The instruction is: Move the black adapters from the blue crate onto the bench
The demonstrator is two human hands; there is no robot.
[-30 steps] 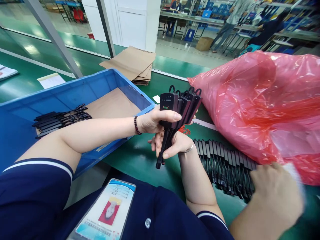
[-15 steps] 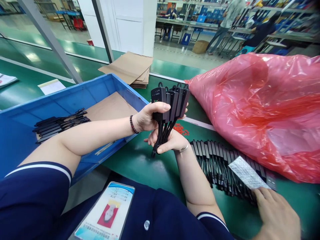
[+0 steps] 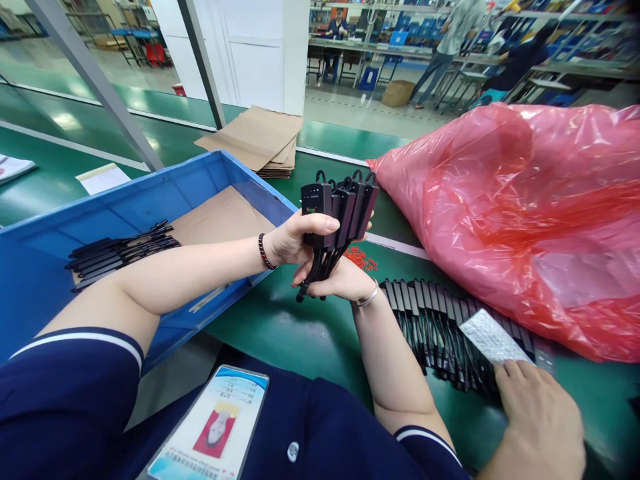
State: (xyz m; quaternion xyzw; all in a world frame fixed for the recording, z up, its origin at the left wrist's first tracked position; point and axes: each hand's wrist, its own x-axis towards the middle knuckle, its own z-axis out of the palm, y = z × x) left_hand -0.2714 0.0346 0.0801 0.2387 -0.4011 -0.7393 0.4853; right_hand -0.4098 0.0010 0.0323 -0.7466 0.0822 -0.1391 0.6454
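Observation:
A bundle of black cabled devices (image 3: 340,210) is held upright over the green table, loops at the top and cables hanging down. My left hand (image 3: 295,235) is closed round the device bodies, thumb across the front one. Lower down, my right hand (image 3: 340,280) grips the gathered cables from the right, its fingers partly hidden behind them. Small red rings (image 3: 361,258) lie on the table just behind my right wrist. A long row of similar black devices (image 3: 435,327) lies to the right of my right forearm.
On the left, a blue bin (image 3: 200,170) holds more black devices (image 3: 120,253) and cardboard. Brown sheets (image 3: 265,137) are stacked behind it. A large pink plastic bag (image 3: 505,200) fills the right. Another person's hand (image 3: 540,407) touches a silvery packet (image 3: 495,338) over the row.
The cable ends have swung slightly up and left, bunched closer under the devices. The other person's hand has moved a little left at the packet.

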